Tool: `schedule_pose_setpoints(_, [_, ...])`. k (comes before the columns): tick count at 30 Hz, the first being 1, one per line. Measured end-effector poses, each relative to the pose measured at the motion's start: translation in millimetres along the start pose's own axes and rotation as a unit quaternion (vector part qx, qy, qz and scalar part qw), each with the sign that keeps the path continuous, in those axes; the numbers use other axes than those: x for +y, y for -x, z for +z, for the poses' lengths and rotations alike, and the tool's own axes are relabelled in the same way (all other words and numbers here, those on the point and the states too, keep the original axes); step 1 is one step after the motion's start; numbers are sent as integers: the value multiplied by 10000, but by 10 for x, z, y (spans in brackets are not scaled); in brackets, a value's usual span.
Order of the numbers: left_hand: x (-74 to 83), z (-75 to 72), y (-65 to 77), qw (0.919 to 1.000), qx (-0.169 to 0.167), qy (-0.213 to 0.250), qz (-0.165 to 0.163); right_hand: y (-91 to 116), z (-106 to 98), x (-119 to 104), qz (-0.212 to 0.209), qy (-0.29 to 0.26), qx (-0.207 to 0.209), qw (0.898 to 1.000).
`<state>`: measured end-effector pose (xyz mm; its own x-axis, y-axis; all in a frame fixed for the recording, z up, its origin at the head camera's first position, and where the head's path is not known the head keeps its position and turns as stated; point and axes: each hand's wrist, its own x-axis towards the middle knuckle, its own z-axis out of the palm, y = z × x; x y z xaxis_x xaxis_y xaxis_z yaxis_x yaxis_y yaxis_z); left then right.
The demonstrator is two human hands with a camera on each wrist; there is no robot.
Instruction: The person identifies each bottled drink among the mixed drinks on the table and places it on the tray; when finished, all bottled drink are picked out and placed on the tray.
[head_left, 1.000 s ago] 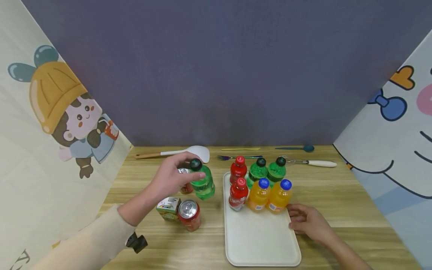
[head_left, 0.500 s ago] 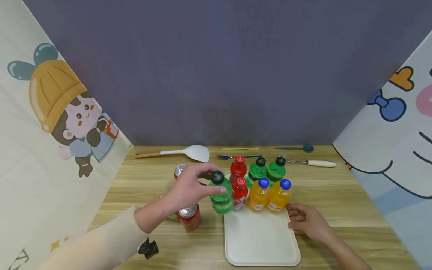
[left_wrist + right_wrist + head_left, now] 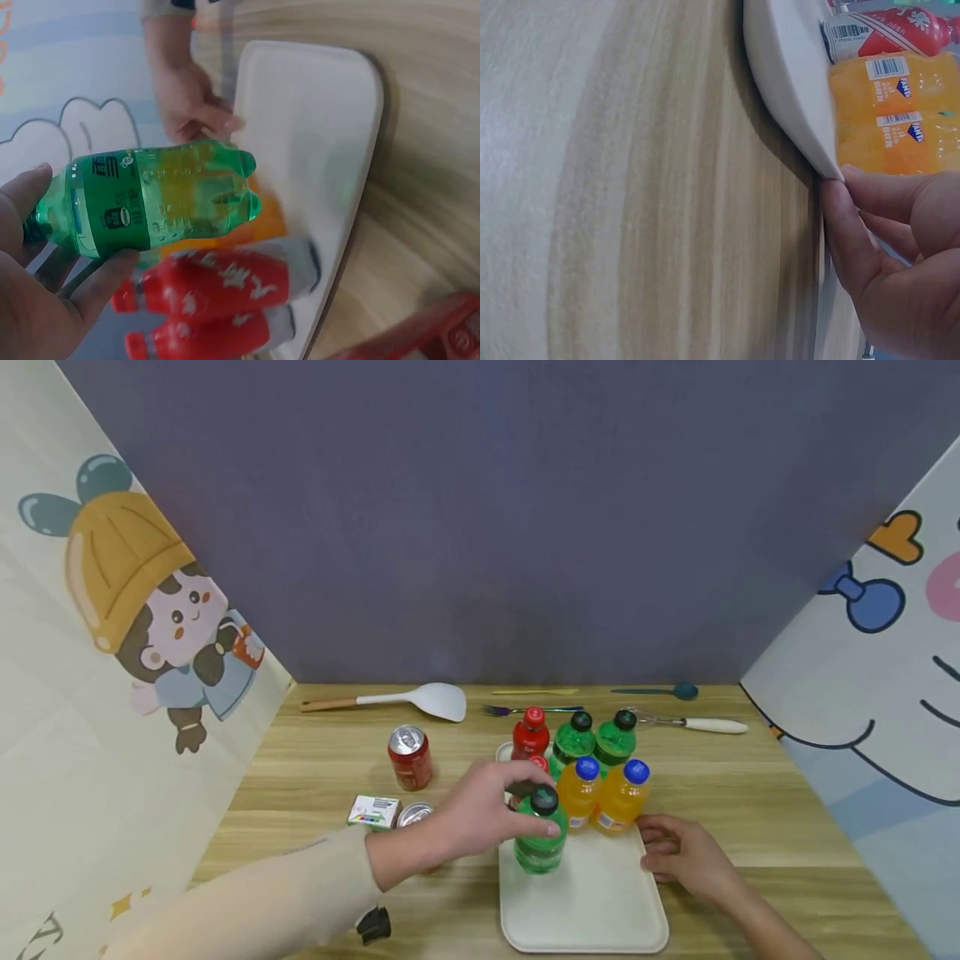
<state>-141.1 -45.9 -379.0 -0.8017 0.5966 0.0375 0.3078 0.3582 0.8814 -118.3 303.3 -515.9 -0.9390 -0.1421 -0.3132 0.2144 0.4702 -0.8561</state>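
Note:
My left hand (image 3: 483, 810) grips a green soda bottle (image 3: 540, 843) near its black cap, over the left part of the white tray (image 3: 592, 910). In the left wrist view the bottle (image 3: 157, 199) is held between thumb and fingers, its base apart from the tray. My right hand (image 3: 690, 856) pinches the tray's right rim, as the right wrist view shows with thumb and fingers (image 3: 840, 217) at the edge. On the tray's far half stand two orange soda bottles (image 3: 621, 797) with blue caps, two green bottles (image 3: 615, 739) behind them, and two red bottles (image 3: 530, 739) at the left, one partly hidden.
Left of the tray stand a red can (image 3: 411, 760), a small drink carton (image 3: 373, 812) and another can (image 3: 414, 815), partly behind my left arm. Along the back lie a white spatula (image 3: 438, 700), a fork (image 3: 525, 710), a yellow utensil (image 3: 536, 692), a dark spoon (image 3: 682, 691) and a whisk (image 3: 712, 724).
My left hand has carried the green bottle rightward and nearer, from beside the cans to over the tray. The right hand stays at the tray's rim.

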Motion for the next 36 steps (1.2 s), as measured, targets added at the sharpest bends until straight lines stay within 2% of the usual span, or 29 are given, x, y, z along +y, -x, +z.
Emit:
schedule_pose_setpoints(3, [-30,115,-62,9999,-131,-70,-28,20,-8,1,-30,-24,25,10000])
schedule_pose_setpoints(10, [-96,317,-151,9974,-248,-671,0,36,-16,14,-12,-36,13,10000])
schedule_pose_setpoints(20, [-149,553,-236,9964,-384,-732,-187,41,-16,21,59,27,80,9999])
schedule_pose_setpoints(30, [-137,656,-259,9955,-632,-668,-236,54,-25,24,-48,-32,27,10000])
schedule_pose_setpoints(36, [-160,682,-288,9952,-665,-721,-73,25,-68,32,-213,56,-49,9997])
